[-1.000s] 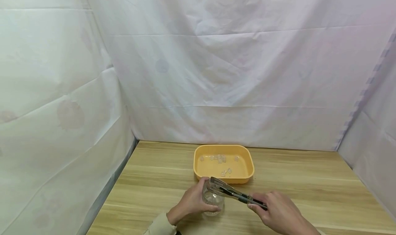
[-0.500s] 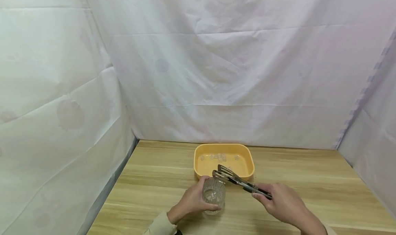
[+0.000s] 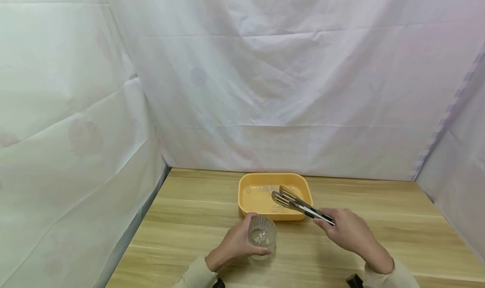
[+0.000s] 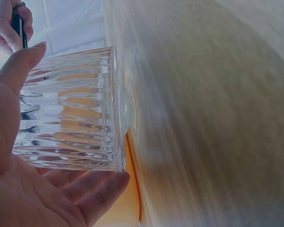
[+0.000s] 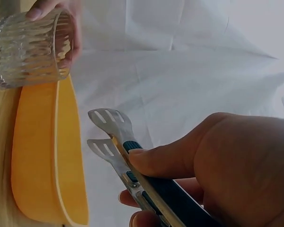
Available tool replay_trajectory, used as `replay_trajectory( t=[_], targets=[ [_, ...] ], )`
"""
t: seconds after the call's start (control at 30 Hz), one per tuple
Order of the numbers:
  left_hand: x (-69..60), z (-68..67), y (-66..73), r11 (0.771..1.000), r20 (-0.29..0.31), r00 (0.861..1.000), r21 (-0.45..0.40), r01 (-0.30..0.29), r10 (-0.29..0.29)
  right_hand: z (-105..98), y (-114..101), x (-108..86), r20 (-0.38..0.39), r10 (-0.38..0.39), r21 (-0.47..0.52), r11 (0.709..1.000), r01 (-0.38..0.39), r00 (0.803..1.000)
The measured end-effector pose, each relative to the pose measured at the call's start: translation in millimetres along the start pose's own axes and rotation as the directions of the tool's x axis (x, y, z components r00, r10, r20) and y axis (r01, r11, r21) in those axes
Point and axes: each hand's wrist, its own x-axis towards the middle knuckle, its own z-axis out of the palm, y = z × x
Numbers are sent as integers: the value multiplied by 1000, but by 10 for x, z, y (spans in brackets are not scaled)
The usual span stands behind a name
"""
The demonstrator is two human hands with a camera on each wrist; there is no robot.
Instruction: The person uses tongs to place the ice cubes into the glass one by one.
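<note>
My left hand (image 3: 235, 240) grips a clear ribbed glass (image 4: 68, 113), fingers and thumb curled around its side. In the head view this glass (image 3: 261, 238) stands in front of a yellow tray (image 3: 251, 202); whether anything lies at its bottom is hard to tell. Slotted metal tongs (image 3: 301, 205) are held in my right hand (image 3: 349, 229), thumb on the upper arm. Above the tray, the two slotted heads of the tongs (image 5: 109, 120) are apart with nothing between them. Several small clear pieces (image 3: 265, 189) lie in the tray, some partly hidden by the tongs.
The tray sits toward the back of a wooden table (image 3: 197, 204). Behind it hangs a white cloth (image 3: 265, 90), and more cloth covers the left side (image 3: 75, 153) and the right side (image 3: 454, 174).
The tongs have moved from over the glass, back and right, to above the tray, and their heads have spread apart. My left hand and the glass have stayed almost in place.
</note>
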Motion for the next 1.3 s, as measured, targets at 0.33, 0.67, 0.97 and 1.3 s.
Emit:
replay_trajectory(
  t=[0.33,0.67,0.97,1.3],
  targets=[
    [-18,-8,-1,1000,0,1000,-3,-9,9,115,93,172,53,66,-19,998,-65,996],
    [-31,6,-1,1000,5,1000,-13,-9,9,203,172,289,98,99,-69,993,-93,990],
    [-47,12,-29,1000,4,1000,-9,-4,4,277,180,376,147,138,-89,988,-126,979],
    [-50,0,-9,1000,7,1000,-10,3,-3,319,128,419,158,151,-110,985,-134,976]
  ],
)
